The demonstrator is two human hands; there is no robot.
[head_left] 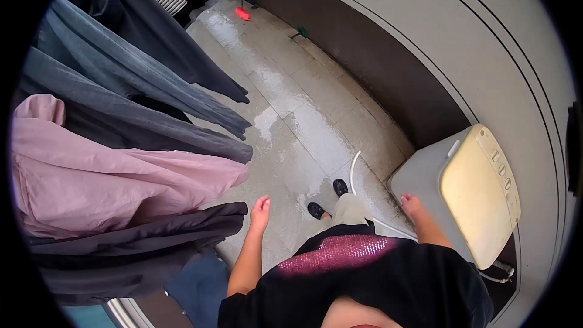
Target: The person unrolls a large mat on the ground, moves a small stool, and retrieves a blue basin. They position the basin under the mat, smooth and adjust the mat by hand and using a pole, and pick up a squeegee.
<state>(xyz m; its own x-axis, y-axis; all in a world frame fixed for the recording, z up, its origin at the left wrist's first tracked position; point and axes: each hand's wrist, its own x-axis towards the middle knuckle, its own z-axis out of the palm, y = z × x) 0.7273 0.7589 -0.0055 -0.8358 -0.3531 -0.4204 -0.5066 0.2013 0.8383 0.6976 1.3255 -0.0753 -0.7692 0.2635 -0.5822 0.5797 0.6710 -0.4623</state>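
Observation:
My left hand (260, 211) hangs at my side with its fingers curled in and nothing seen in it. Closest to it are the cuff of a dark garment (200, 226) and the sleeve of a pink shirt (121, 173), both apart from the hand. On the other side, my right hand (411, 205) is held low beside the washing machine (480, 194), its fingers loosely bent and slightly apart, with no object visible in it. Whether it touches the machine's side I cannot tell. The machine has a yellowed lid and several knobs.
Grey trousers (139, 79) and other clothes hang along the left. A white hose (354, 173) curves across the wet tiled floor (322, 140) near my shoes (340, 187). A red brush head (242, 14) on a pole stands far ahead by the dark wall base (340, 42).

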